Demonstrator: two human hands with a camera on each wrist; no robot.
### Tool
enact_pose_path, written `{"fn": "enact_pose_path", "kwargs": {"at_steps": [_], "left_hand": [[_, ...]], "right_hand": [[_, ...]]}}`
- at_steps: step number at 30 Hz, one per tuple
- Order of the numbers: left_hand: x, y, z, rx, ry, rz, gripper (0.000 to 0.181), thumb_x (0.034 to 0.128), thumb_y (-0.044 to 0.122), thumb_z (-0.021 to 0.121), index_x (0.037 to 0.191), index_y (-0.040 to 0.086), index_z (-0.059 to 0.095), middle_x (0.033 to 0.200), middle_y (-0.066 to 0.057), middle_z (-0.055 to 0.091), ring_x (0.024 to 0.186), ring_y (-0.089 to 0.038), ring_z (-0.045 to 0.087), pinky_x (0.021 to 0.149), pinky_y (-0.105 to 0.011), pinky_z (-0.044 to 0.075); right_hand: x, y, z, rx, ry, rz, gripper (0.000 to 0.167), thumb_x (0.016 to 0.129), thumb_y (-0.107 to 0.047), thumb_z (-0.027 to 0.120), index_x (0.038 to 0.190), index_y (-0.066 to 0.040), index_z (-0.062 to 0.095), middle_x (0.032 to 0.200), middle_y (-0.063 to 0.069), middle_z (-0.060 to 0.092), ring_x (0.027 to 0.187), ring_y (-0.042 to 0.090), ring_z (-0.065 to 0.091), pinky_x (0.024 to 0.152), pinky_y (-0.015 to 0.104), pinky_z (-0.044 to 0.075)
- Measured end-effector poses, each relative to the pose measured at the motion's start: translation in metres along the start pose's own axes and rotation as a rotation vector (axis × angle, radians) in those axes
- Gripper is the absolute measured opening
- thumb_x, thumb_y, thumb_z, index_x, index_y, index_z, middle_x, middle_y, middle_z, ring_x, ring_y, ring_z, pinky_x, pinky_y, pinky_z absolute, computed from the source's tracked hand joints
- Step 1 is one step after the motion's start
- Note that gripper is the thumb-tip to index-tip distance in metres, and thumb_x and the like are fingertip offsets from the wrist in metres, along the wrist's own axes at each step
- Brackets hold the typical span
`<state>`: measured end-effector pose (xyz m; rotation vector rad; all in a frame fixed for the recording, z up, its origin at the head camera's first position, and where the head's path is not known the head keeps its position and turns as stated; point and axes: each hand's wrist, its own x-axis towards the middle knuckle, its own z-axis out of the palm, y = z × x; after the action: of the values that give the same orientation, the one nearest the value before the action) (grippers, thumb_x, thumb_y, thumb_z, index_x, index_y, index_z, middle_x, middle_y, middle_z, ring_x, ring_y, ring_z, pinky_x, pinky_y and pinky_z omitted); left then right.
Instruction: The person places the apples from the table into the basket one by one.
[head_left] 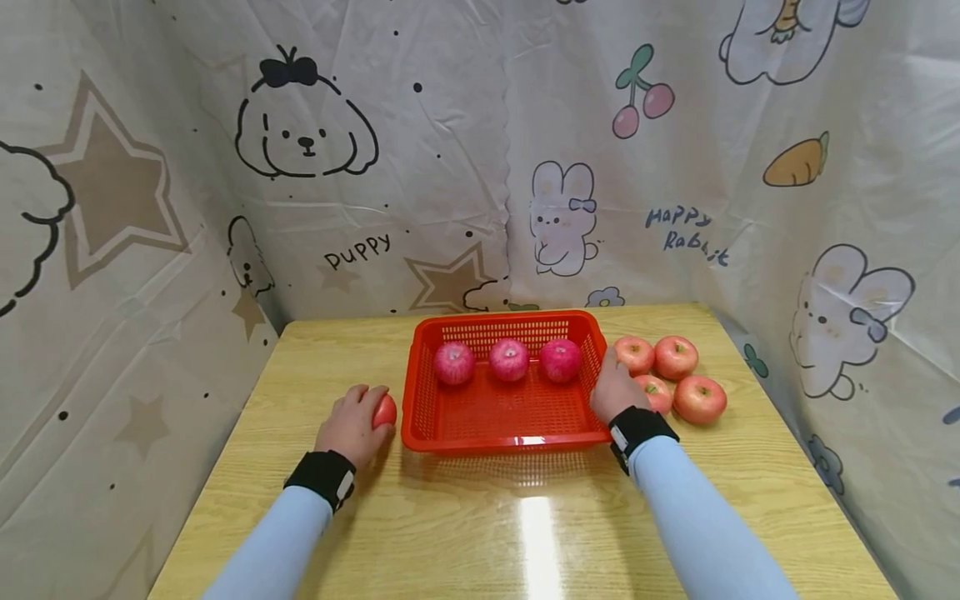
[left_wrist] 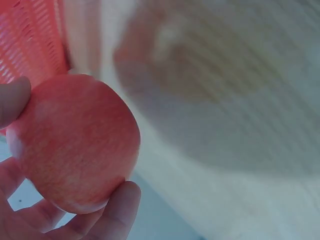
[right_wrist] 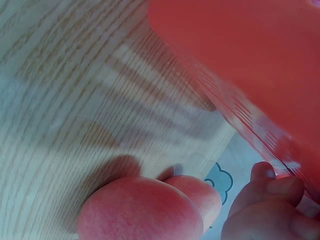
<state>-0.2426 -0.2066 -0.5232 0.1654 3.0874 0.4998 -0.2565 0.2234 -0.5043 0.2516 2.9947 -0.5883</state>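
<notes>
In the head view my left hand (head_left: 354, 427) holds a red apple (head_left: 385, 412) just left of the red basket (head_left: 468, 443). The left wrist view shows the thumb and fingers curled round this apple (left_wrist: 80, 142). Three darker pink-red fruits, one of them at the left (head_left: 454, 363), lie in a row inside the basket. My right hand (head_left: 617, 388) is at the basket's right side; in the right wrist view its curled fingers (right_wrist: 267, 200) grip the basket's edge (right_wrist: 250, 75).
Several apples (head_left: 700, 400) lie on the wooden table (head_left: 465, 533) right of the basket, close by the right hand. Behind and beside the table hangs a light cloth (head_left: 442, 150) with cartoon drawings.
</notes>
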Motion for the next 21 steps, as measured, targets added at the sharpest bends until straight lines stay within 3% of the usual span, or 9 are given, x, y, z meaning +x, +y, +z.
{"fn": "enact_pose_path", "kwargs": {"at_steps": [10, 17, 21], "left_hand": [[0.006, 0.018, -0.033, 0.002, 0.043, 0.068, 0.066, 0.0884, 0.027, 0.078, 0.147, 0.016, 0.051, 0.146, -0.023, 0.044, 0.121, -0.046, 0.049, 0.089, -0.064, 0.05], [0.014, 0.041, -0.06, 0.033, 0.077, 0.142, 0.064, 0.0881, 0.028, 0.079, 0.145, 0.016, 0.053, 0.146, -0.024, 0.045, 0.123, -0.046, 0.049, 0.091, -0.063, 0.05], [0.022, 0.056, -0.07, 0.058, 0.074, 0.177, 0.065, 0.0878, 0.029, 0.079, 0.145, 0.016, 0.053, 0.148, -0.023, 0.045, 0.125, -0.044, 0.049, 0.093, -0.062, 0.05]], "right_hand": [[0.002, 0.004, 0.002, 0.011, -0.015, -0.007, 0.07, 0.1, -0.012, 0.047, 0.156, 0.009, 0.01, 0.127, 0.035, 0.054, 0.093, 0.042, 0.064, 0.087, 0.054, 0.055], [-0.002, 0.005, -0.003, 0.081, -0.061, -0.004, 0.067, 0.102, -0.01, 0.036, 0.159, 0.007, 0.005, 0.151, 0.035, 0.036, 0.122, 0.047, 0.054, 0.099, 0.057, 0.047], [-0.004, 0.004, -0.004, 0.091, -0.065, -0.006, 0.066, 0.103, -0.011, 0.034, 0.159, 0.007, 0.005, 0.152, 0.035, 0.036, 0.124, 0.047, 0.052, 0.101, 0.057, 0.046]]}}
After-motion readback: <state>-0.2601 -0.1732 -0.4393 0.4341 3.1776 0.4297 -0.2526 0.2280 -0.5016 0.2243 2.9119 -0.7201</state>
